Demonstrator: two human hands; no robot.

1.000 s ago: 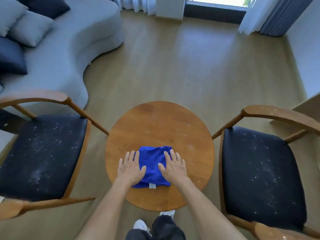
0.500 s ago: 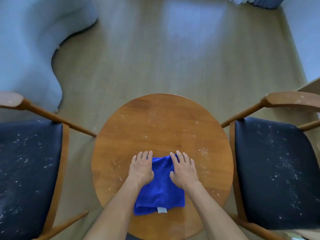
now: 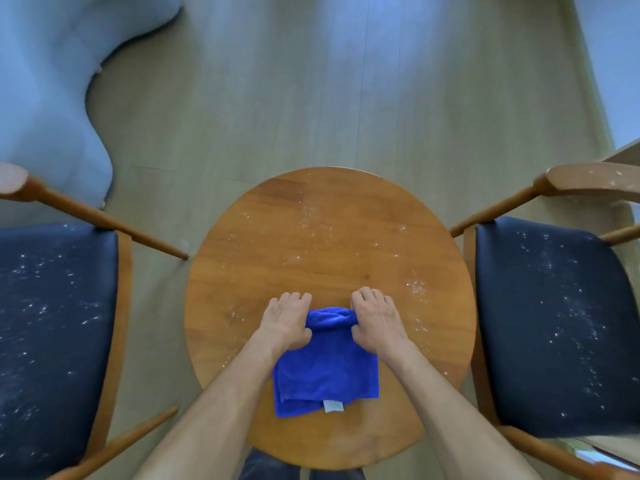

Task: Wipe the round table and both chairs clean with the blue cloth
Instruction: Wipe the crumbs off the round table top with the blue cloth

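Cloth: We see the blue cloth (image 3: 325, 372) folded on the near half of the round surface (image 3: 329, 244), its long axis running near to far, its white tag at the near edge and its far edge bunched into a roll lying left to right.
Left hand: Our left hand (image 3: 287, 323) has its fingers curled round the roll's left end.
Right hand: Our right hand (image 3: 375, 320) grips the right end likewise.
Surface: Wooden, flecked with white crumbs, thickest on the far and right parts.
Chairs: The left chair (image 3: 52, 334) and right chair (image 3: 561, 323) flank it, dark seats speckled white.
Room: Pale wood floor (image 3: 311, 98); grey sofa (image 3: 45, 98) far left.
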